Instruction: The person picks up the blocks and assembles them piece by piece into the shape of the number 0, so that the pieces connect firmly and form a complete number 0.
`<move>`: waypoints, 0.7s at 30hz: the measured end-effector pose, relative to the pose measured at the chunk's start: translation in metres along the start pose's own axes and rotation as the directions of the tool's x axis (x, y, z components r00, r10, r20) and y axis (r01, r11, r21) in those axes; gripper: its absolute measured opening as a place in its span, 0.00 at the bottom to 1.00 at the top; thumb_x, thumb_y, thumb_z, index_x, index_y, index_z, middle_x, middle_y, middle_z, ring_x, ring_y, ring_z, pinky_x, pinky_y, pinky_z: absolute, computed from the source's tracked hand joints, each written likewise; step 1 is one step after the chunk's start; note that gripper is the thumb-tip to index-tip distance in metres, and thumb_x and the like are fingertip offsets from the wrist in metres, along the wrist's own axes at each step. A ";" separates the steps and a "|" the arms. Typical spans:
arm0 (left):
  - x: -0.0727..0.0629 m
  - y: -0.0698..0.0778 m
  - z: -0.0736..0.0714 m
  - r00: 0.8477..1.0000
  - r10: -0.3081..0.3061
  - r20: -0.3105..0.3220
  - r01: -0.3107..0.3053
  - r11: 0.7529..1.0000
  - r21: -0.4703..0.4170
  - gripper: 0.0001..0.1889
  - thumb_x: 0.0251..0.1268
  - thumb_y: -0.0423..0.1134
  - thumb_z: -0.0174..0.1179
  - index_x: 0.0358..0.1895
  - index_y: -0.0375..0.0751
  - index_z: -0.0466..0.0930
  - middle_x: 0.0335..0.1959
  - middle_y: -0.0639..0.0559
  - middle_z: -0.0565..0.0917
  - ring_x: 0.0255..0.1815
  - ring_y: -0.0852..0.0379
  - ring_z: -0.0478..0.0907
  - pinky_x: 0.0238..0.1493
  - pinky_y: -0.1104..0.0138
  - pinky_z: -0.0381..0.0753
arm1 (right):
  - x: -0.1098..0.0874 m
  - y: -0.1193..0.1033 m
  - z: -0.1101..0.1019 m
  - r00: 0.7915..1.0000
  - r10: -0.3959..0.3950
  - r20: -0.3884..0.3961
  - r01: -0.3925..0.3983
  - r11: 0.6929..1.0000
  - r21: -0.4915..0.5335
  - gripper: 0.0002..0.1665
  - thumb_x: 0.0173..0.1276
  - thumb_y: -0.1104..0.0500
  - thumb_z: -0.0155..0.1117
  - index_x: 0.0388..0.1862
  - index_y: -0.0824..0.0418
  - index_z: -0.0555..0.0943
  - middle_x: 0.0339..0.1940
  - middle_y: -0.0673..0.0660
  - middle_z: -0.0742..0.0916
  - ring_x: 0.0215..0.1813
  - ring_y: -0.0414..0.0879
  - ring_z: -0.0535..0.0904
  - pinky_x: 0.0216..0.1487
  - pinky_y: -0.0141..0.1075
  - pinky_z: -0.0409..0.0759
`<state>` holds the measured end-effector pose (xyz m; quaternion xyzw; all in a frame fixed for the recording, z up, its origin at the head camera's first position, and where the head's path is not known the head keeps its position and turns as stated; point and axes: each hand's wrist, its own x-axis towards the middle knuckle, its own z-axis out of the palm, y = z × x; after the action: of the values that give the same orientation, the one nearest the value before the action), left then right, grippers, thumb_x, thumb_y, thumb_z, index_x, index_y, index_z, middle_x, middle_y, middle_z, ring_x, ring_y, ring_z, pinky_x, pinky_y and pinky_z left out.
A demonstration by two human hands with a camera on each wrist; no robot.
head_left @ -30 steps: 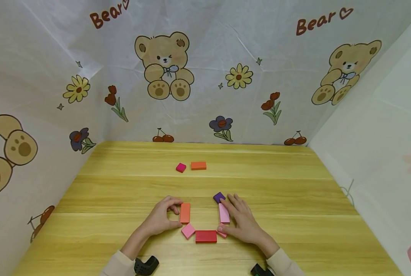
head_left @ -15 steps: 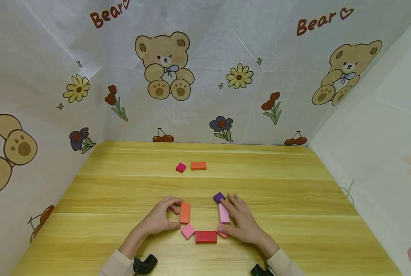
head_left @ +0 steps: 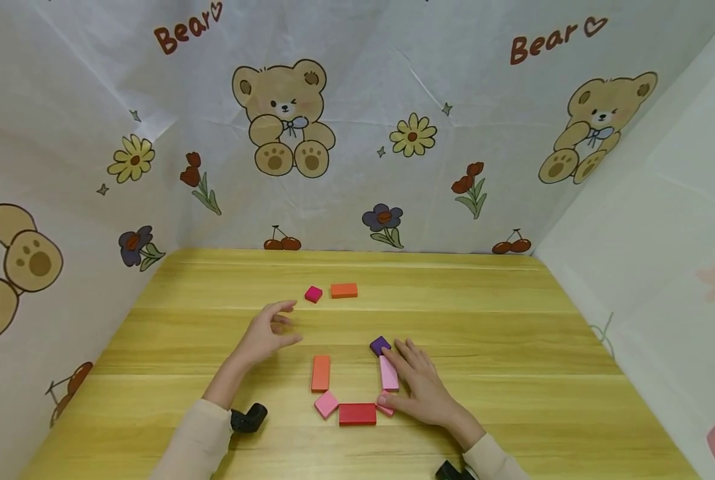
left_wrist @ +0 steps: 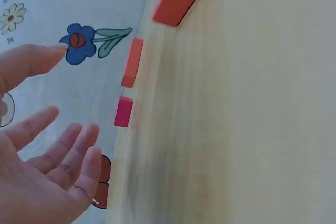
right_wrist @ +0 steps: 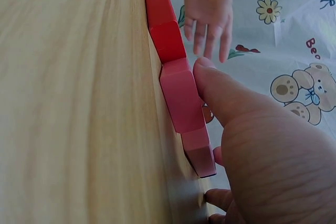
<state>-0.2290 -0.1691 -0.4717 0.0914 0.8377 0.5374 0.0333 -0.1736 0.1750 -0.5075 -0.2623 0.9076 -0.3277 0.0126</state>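
Observation:
My left hand (head_left: 265, 337) hovers over the table, thumb and fingers spread apart with nothing between them. It is nearest to a small magenta block (head_left: 313, 294) and a long orange block (head_left: 344, 291) toward the back. My right hand (head_left: 423, 387) lies over the right side of a U of blocks, fingers extended. Its index fingertip is at the purple block (head_left: 380, 345) and light pink block (head_left: 389, 375); the thumb rests at a pink block (right_wrist: 181, 93), partly hiding it. A red block (head_left: 357, 414), another pink block (head_left: 326, 405) and an orange-red block (head_left: 320, 373) continue the U.
The wooden table (head_left: 489, 320) meets a white cloth backdrop (head_left: 345, 40) printed with bears and flowers. A plain pale panel (head_left: 651, 267) rises on the right. Black wrist devices (head_left: 249, 419) sit near the sleeves.
My left hand has left the orange-red block and moved up and away toward the back, its fingers now spread. The right hand stays on the right-hand blocks. The head view has shifted slightly.

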 end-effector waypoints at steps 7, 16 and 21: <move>0.036 0.001 -0.004 0.998 -0.027 -0.064 0.027 1.000 -0.008 0.35 0.60 0.32 0.67 0.72 0.38 0.64 0.67 0.34 0.67 0.61 0.39 0.71 0.60 0.49 0.74 | 0.001 0.000 0.000 1.000 -0.023 -0.016 0.023 1.000 -0.010 0.50 0.58 0.37 0.68 0.75 0.56 0.64 0.76 0.69 0.64 0.78 0.70 0.49 0.71 0.68 0.45; 0.070 -0.013 0.002 0.991 -0.119 -0.053 0.118 0.993 -0.020 0.33 0.61 0.30 0.65 0.71 0.39 0.66 0.66 0.36 0.67 0.59 0.41 0.71 0.42 0.66 0.76 | 0.001 -0.002 -0.001 1.000 -0.015 -0.015 0.015 1.000 -0.005 0.50 0.58 0.38 0.69 0.75 0.56 0.64 0.75 0.69 0.64 0.78 0.70 0.49 0.71 0.68 0.45; 0.080 -0.018 0.004 0.991 -0.133 -0.031 0.133 0.991 -0.003 0.31 0.62 0.28 0.63 0.70 0.38 0.67 0.68 0.33 0.66 0.59 0.39 0.70 0.49 0.59 0.77 | -0.001 -0.001 -0.001 1.000 0.001 0.001 -0.001 1.000 -0.012 0.50 0.59 0.37 0.68 0.75 0.56 0.64 0.76 0.68 0.63 0.78 0.69 0.48 0.72 0.67 0.45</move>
<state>-0.3085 -0.1576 -0.4862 0.0273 0.8422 0.5356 0.0562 -0.1727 0.1751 -0.5061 -0.2620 0.9096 -0.3222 0.0116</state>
